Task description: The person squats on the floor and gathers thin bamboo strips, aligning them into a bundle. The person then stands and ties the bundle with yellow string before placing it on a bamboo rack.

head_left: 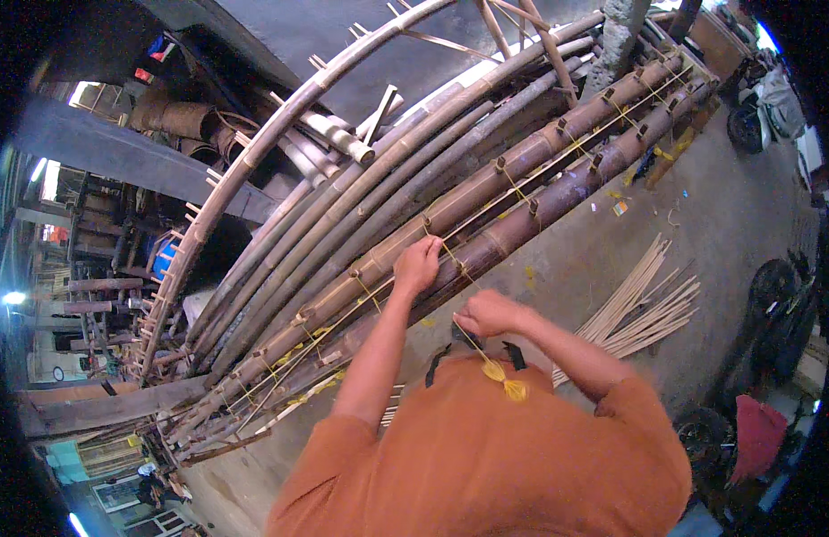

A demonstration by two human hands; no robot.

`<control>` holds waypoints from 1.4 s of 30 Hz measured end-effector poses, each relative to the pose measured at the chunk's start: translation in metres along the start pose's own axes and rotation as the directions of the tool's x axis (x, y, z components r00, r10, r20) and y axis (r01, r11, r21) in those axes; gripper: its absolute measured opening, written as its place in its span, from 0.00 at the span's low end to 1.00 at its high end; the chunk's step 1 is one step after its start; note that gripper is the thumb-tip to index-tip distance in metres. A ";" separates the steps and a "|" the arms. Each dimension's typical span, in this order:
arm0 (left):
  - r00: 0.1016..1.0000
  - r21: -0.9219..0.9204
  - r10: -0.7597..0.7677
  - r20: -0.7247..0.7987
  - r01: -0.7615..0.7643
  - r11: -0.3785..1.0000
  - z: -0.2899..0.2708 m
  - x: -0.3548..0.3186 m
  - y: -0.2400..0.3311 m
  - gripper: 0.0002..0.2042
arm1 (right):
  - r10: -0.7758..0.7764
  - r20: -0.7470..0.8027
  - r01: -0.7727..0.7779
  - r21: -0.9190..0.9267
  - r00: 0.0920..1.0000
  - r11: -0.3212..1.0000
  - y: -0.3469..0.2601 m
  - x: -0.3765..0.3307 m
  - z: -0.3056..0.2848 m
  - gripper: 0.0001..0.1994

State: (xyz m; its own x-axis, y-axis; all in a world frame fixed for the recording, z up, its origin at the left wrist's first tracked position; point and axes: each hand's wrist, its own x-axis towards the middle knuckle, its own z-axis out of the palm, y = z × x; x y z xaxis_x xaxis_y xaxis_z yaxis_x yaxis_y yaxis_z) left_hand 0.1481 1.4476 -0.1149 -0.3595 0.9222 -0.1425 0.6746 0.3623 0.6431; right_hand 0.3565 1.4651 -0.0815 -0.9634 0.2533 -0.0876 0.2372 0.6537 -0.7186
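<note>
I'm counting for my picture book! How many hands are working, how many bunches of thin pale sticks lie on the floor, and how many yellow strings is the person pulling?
Hands at work: 2, the left hand on the bamboo pole and the right hand
Bunches of thin pale sticks: 1
Yellow strings being pulled: 1
Total: 4

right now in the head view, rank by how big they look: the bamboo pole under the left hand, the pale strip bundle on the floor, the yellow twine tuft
1. bamboo pole, crossing most of the picture
2. pale strip bundle
3. yellow twine tuft, smallest, though nearest the camera

The left hand rests on the pole.
</note>
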 end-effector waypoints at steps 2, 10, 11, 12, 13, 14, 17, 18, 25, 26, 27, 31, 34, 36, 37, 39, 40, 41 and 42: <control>0.995 -0.094 0.065 -0.073 -0.072 0.993 -0.004 0.006 0.013 0.16 | 0.006 -0.030 -0.007 -0.023 1.000 1.000 0.024 0.005 0.027 0.21; 0.963 -0.028 0.063 -0.263 -0.073 0.997 -0.027 0.127 -0.033 0.18 | 0.060 -0.022 -0.064 -0.247 0.998 0.967 -0.015 0.010 0.030 0.18; 0.966 0.200 0.134 -0.221 -0.089 0.976 -0.023 0.129 -0.030 0.19 | 0.098 -0.018 -0.099 -0.304 0.995 0.947 -0.010 0.010 0.036 0.16; 0.979 0.161 0.133 -0.156 -0.107 0.981 -0.026 0.132 -0.029 0.20 | 0.130 -0.013 -0.126 -0.361 0.991 0.924 -0.007 0.013 0.042 0.14; 0.987 0.123 0.129 -0.097 -0.117 0.985 -0.032 0.134 -0.030 0.20 | 0.155 -0.005 -0.143 -0.417 0.988 0.897 -0.006 0.016 0.050 0.13; 0.993 0.089 0.120 -0.021 -0.118 0.989 -0.039 0.123 -0.027 0.21 | 0.095 -0.102 -0.124 -0.331 0.990 0.936 -0.017 0.014 0.058 0.12; 0.982 0.122 0.113 -0.149 -0.095 0.988 -0.075 0.064 -0.050 0.21 | 0.043 -0.237 -0.014 0.122 0.970 0.992 -0.058 0.018 0.094 0.12; 0.974 0.133 0.112 -0.198 -0.087 0.987 -0.090 0.037 -0.052 0.21 | 0.069 -0.160 -0.003 0.383 0.985 0.924 -0.061 0.023 0.118 0.12; 0.984 0.109 -0.125 0.127 0.112 0.988 -0.105 -0.127 -0.081 0.24 | 0.821 -0.419 0.700 0.713 0.387 0.033 -0.122 0.100 0.131 0.08; 0.994 0.139 0.060 -0.089 -0.047 0.989 -0.091 -0.124 -0.102 0.23 | 0.669 -0.572 0.620 0.757 0.475 0.208 -0.152 0.115 0.113 0.10; 0.923 0.205 0.252 -0.292 -0.197 0.959 -0.064 -0.114 -0.138 0.21 | 0.466 -0.727 0.508 0.686 0.504 0.521 -0.168 0.145 0.112 0.12; 0.979 0.108 0.107 -0.173 -0.089 0.990 -0.054 -0.110 -0.135 0.18 | 0.011 -0.426 0.137 0.314 0.905 0.939 -0.173 0.227 0.044 0.20; 0.999 0.166 -0.038 -0.033 0.043 0.985 -0.079 -0.105 -0.107 0.16 | 0.067 -0.521 -0.264 -0.315 0.851 0.911 -0.101 0.230 0.037 0.25; 0.996 0.093 0.052 -0.077 -0.045 0.995 -0.074 -0.106 -0.104 0.16 | 0.270 -0.234 -0.284 -0.027 0.934 0.958 -0.067 0.240 0.031 0.25; 0.997 0.095 0.041 -0.072 -0.034 0.995 -0.075 -0.104 -0.104 0.16 | 0.211 -0.240 -0.067 0.497 0.947 0.865 -0.072 0.235 0.036 0.24; 0.994 0.108 -0.053 -0.094 0.063 0.992 -0.092 -0.120 -0.124 0.16 | 0.240 -0.234 0.046 0.799 0.942 0.600 -0.176 0.183 -0.008 0.23; 0.993 0.104 -0.065 -0.094 0.074 0.992 -0.091 -0.118 -0.121 0.17 | 0.079 -0.132 0.030 0.670 0.988 0.742 -0.172 0.153 0.005 0.22; 0.992 0.176 -0.053 -0.118 0.073 0.982 -0.082 -0.114 -0.129 0.17 | -0.091 -0.019 0.088 0.504 0.996 0.859 -0.169 0.123 0.016 0.21; 0.987 0.136 -0.088 -0.135 0.107 0.985 -0.081 -0.117 -0.129 0.17 | -0.257 0.090 0.208 0.362 0.962 0.909 -0.162 0.095 0.031 0.20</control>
State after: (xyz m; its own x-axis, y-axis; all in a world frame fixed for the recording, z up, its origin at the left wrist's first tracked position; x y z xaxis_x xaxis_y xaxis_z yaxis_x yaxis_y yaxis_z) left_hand 0.0508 1.2823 -0.1200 -0.5016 0.8598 -0.0958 0.7138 0.4738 0.5157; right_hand 0.2224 1.3608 0.0053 -0.9992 0.0115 0.0379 -0.0304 0.3888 -0.9208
